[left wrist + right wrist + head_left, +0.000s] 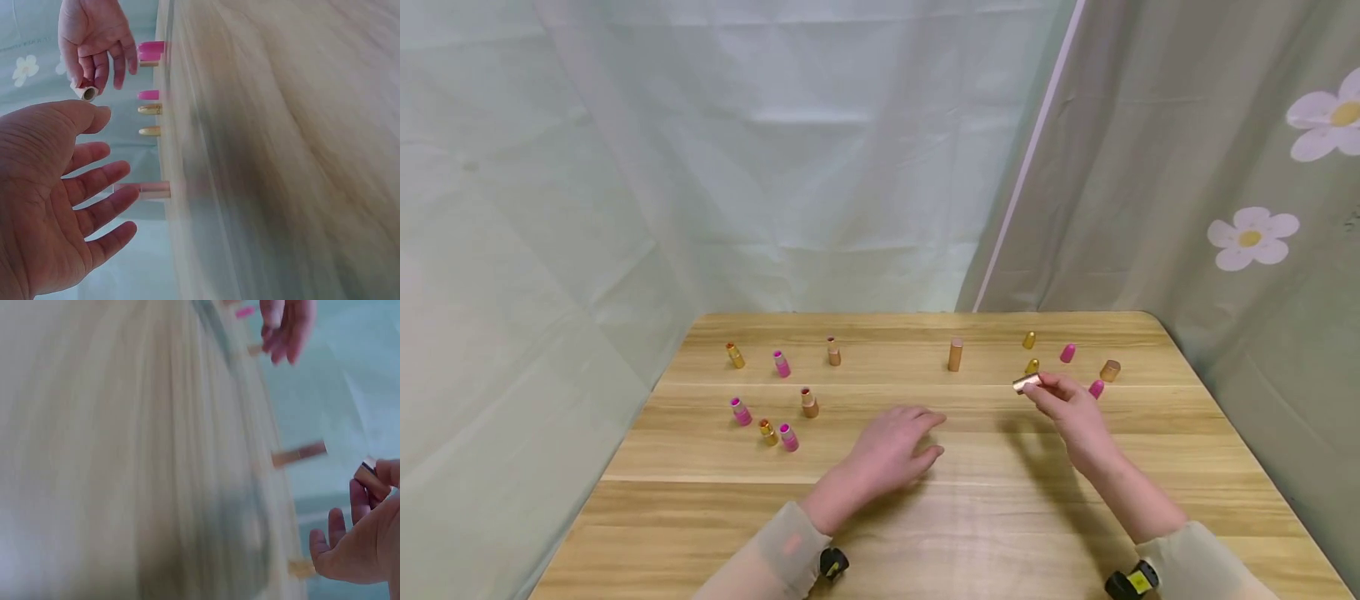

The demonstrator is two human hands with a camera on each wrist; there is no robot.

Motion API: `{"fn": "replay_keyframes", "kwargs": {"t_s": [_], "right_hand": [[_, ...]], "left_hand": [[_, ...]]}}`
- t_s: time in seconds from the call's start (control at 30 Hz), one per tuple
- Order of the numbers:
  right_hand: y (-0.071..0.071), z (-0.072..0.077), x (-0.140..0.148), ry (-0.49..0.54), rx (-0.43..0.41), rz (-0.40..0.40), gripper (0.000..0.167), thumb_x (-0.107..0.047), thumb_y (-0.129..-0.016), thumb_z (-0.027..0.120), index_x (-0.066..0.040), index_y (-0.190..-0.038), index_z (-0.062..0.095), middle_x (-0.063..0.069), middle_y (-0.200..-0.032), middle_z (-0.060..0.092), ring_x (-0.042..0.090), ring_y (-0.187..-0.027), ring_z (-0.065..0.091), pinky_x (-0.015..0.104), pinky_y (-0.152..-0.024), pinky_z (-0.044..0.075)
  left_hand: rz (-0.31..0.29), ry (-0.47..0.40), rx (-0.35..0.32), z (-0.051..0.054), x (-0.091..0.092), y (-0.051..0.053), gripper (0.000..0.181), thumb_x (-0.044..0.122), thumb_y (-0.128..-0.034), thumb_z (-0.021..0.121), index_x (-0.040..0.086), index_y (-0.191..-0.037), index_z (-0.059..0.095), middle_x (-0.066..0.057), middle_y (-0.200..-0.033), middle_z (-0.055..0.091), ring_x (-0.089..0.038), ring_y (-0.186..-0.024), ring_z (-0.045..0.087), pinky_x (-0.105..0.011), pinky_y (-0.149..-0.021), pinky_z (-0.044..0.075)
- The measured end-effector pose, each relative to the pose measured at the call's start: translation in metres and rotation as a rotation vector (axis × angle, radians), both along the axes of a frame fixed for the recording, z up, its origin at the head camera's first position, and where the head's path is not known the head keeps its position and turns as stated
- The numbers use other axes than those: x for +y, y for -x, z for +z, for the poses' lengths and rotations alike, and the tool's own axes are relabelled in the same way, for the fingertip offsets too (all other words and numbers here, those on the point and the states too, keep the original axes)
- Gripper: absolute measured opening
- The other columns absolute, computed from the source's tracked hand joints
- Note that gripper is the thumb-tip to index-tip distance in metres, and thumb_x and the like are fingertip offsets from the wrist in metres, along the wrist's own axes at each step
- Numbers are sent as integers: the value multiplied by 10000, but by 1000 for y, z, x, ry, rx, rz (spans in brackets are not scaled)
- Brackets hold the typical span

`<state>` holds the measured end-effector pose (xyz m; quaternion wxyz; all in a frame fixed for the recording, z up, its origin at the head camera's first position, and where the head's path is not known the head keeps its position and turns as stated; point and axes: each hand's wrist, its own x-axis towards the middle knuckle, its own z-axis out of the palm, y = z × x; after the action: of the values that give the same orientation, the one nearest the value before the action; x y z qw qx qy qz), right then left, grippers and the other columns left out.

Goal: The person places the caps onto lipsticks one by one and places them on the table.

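Observation:
My right hand (1071, 412) pinches a rose-gold lipstick tube (1027, 382) between thumb and fingers, above the right half of the table. The tube lies tilted nearly level; the left wrist view shows a hollow end on it (87, 94). My left hand (891, 446) hovers over the middle of the table, fingers spread loosely and holding nothing. Between and beyond the hands a tall rose-gold lipstick (955, 355) stands upright with a seam across it. Near the right hand stand gold rounded caps (1029, 340), magenta rounded caps (1067, 353) and a short rose-gold cap (1110, 371).
On the left half of the wooden table (700, 508) several uncapped lipstick tubes stand apart: magenta ones (741, 412), gold ones (735, 356) and rose-gold ones (809, 403). Pale curtains (850, 167) hang behind the table and along its sides.

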<state>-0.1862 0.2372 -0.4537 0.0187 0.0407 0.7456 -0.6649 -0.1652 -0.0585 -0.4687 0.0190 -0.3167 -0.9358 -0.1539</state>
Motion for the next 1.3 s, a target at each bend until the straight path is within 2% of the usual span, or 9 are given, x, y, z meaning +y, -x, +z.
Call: {"fn": "replay_keyframes", "kwargs": {"t_s": [0.1,0.17,0.27,0.4,0.57,0.77,0.9,1.07,1.3], "right_hand": [[-2,-5,-15,189,-100,5,187,-245,-1021,661,-97,-1134,646,-117,-1016,677,63,-1058,613,323,-1042,467],[-2,-8,-22,298,-159,-12,96,-215,-1034,637,-133,-1083,643,-106,-990,687,70,-1047,629,356,-1065,457],[-2,-11,-30,402,-233,-28,49,-198,-1050,606,-167,-1036,641,-91,-952,703,73,-1012,648,363,-1079,449],[-1,-16,-36,447,-265,-32,53,-199,-1051,604,-161,-1048,641,-77,-951,710,90,-1018,653,380,-1097,435],[-1,-18,-38,446,-249,-27,74,-176,-1050,601,-122,-1100,607,-74,-953,708,100,-1028,659,390,-1092,444],[-1,-18,-38,441,-239,-31,59,-154,-1051,595,-116,-1094,607,-69,-947,711,105,-1024,664,369,-1059,474],[-2,-18,-37,435,-235,-25,42,-143,-1050,594,-125,-1080,618,-72,-942,718,92,-1003,670,366,-1059,474],[-1,-17,-36,432,-233,-21,45,-139,-1047,600,-123,-1085,616,-76,-942,723,89,-1001,673,364,-1057,477],[-1,-18,-36,417,-234,-8,93,-141,-1031,631,-98,-1099,584,-66,-942,713,92,-986,675,352,-1033,494]], "left_hand": [[19,2,-22,1,-5,-2,473,393,-1016,629,166,-1430,593,-19,-1402,609,-233,-1295,552,-439,-1089,438],[28,-1,-24,0,-8,-2,474,391,-1013,634,165,-1427,595,-23,-1401,610,-234,-1295,552,-443,-1094,431],[35,-7,-11,-2,-14,-2,474,394,-1009,640,163,-1420,601,-23,-1391,617,-234,-1289,556,-444,-1096,428],[39,-21,-6,-1,-22,-4,471,390,-1009,639,157,-1417,602,-23,-1371,628,-236,-1273,567,-445,-1082,443],[55,-62,-1,13,-37,-1,465,356,-1003,661,138,-1410,605,-39,-1345,642,-249,-1259,573,-448,-1070,455],[154,-86,87,38,-73,10,493,352,-961,719,144,-1395,612,-49,-1313,655,-279,-1231,586,-489,-1030,470],[237,-98,106,48,-104,21,548,338,-914,775,119,-1389,615,-83,-1319,647,-316,-1230,581,-514,-1013,473],[311,-56,12,52,-136,35,595,334,-892,798,72,-1390,606,-117,-1363,621,-343,-1247,556,-524,-1052,436],[356,29,-180,45,-160,51,574,363,-851,814,36,-1293,645,-109,-1225,680,-351,-1124,609,-512,-932,502]]}}
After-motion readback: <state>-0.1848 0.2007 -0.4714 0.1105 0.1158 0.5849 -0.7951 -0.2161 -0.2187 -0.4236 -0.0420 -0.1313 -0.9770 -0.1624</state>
